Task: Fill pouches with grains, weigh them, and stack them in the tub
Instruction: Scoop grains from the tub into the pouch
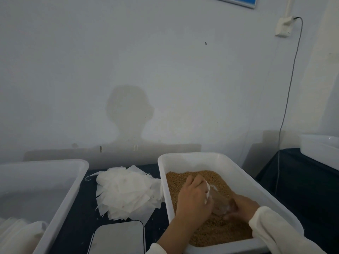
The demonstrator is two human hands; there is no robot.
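Left hand [194, 197] pinches the pouch [218, 200] mouth over the grains [211, 233] in the tray [236, 173]. Right hand [242, 206] lies just beside the pouch, seemingly cupped under it; its grip is blurred.

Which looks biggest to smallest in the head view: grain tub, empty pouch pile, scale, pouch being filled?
1. Grain tub.
2. Empty pouch pile.
3. Scale, though cut off by the frame edge and nearer the camera, so unsure against the pile.
4. Pouch being filled.

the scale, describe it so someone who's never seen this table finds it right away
Start at the white tub of brown grains. Left of its near corner, at the picture's bottom edge, lies the scale: a flat, glossy grey slab with rounded corners, unlike the crumpled white pouches behind it.
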